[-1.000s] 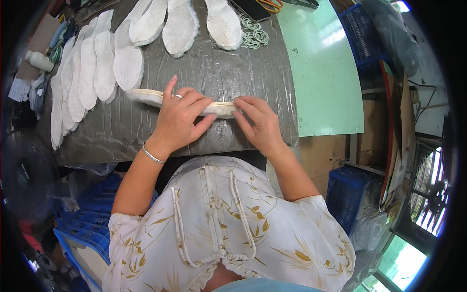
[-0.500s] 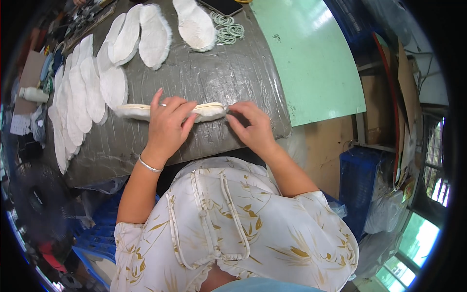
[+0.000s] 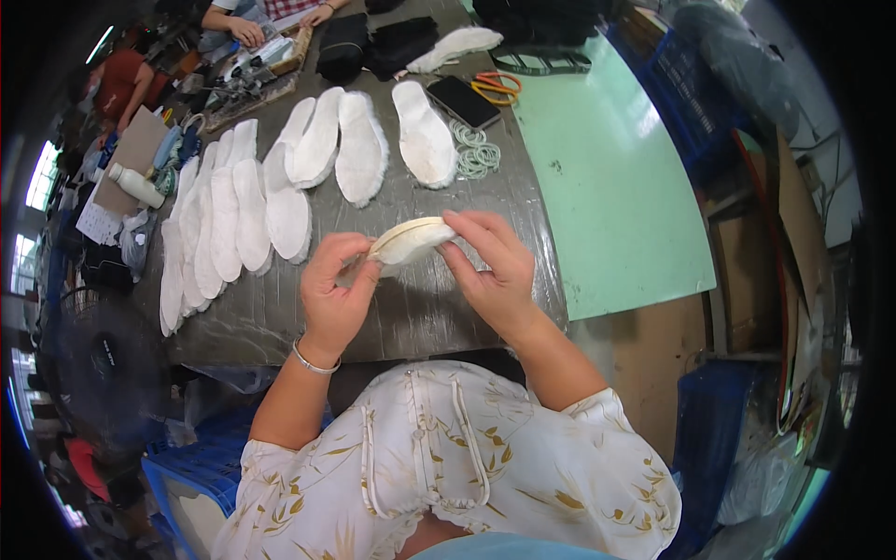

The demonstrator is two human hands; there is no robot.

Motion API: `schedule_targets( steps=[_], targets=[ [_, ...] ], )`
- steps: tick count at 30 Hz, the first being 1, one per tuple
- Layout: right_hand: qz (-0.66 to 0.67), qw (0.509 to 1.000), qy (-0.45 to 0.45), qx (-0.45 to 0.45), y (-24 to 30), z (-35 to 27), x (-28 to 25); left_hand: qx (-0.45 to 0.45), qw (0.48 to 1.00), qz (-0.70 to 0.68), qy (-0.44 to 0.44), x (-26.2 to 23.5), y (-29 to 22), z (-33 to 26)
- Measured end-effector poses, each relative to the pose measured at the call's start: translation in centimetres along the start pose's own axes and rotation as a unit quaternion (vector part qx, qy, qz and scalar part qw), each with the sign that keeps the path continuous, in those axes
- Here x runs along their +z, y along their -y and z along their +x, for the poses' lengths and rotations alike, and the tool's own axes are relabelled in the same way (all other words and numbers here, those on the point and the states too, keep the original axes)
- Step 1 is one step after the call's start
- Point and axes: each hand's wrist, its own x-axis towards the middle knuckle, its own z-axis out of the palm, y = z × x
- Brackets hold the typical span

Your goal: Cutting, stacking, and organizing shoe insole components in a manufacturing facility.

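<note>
Between my hands, above the table's near part, is a fuzzy white insole (image 3: pixel 411 244) with a cream edge, bowed upward in the middle. My left hand (image 3: pixel 338 285) pinches its left end between thumb and fingers. At the other end my right hand (image 3: pixel 495 271) grips it the same way. Whether it is one insole or a stacked pair I cannot tell. Beyond my hands lies a single white insole (image 3: pixel 425 135), flat on the dark plastic-covered table (image 3: pixel 411 313). Rows of overlapping fleecy insoles (image 3: pixel 224 224) spread over the table's left side.
Pale green rings (image 3: pixel 478 151), a black phone (image 3: pixel 464 101) and orange-handled scissors (image 3: pixel 497 88) lie at the far right. A green board (image 3: pixel 625 196) adjoins the table's right edge. A fan (image 3: pixel 105 350) stands lower left. Across the table, a co-worker's hand (image 3: pixel 247 33) rests near a tray.
My hands have raised the insole off the table and bent it; the left hand now grips its end instead of its middle. The view has tilted up, showing more of the far side.
</note>
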Motion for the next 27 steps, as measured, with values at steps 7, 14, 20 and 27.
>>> schedule_targets(
  steps=[7, 14, 20, 27],
  targets=[
    [-0.122, 0.965, -0.017, -0.230, 1.1, 4.5, 0.1, -0.046, 0.990, -0.117, -0.061, 0.6, 0.0, 0.3],
    [-0.214, 0.919, -0.006, -0.330, 1.3, 6.0, 2.1, -0.139, 0.937, -0.318, -0.033, 0.6, -0.4, 0.3],
    [-0.158, 0.934, 0.078, -0.310, 1.8, 7.8, 3.5, -0.195, 0.928, -0.302, 0.100, -3.6, 1.0, 4.6],
    [-0.196, 0.898, 0.142, -0.367, 2.1, 8.7, 4.9, -0.153, 0.953, -0.105, 0.241, -7.4, -0.1, 10.1]
  ],
)
